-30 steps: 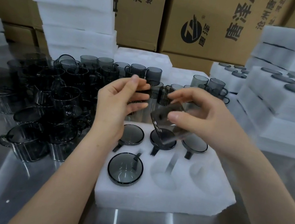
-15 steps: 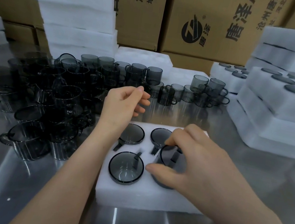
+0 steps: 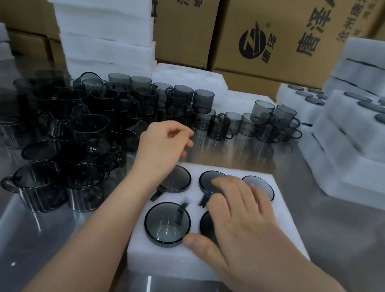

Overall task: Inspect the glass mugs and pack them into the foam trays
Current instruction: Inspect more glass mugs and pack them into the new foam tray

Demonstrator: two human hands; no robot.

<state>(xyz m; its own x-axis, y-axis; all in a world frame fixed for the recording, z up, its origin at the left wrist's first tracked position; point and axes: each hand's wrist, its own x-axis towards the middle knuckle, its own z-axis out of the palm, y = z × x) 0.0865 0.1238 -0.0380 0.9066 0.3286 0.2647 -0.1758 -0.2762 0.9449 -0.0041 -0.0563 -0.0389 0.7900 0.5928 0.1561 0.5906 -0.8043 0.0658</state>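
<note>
Now the right hand (image 3: 245, 221) lies flat and wide on the foam tray (image 3: 191, 265), fingers spread and straight, palm over a glass mug (image 3: 207, 225) seated in the tray's front middle pocket; only a dark edge of that mug shows beside the thumb. Next to it, in the tray's front left pocket, sits another mug (image 3: 167, 223), and three more mugs (image 3: 260, 185) fill the tray's back row, the fingertips reaching over the middle one. The left hand (image 3: 163, 143) hovers just past the tray's far left corner, fingers loosely curled, holding nothing. Left of and beyond the tray, loose mugs (image 3: 75, 126) crowd the steel table (image 3: 236, 153). Right of the tray stand stacked filled trays (image 3: 378, 141); behind it, cardboard boxes (image 3: 269, 31).
</note>
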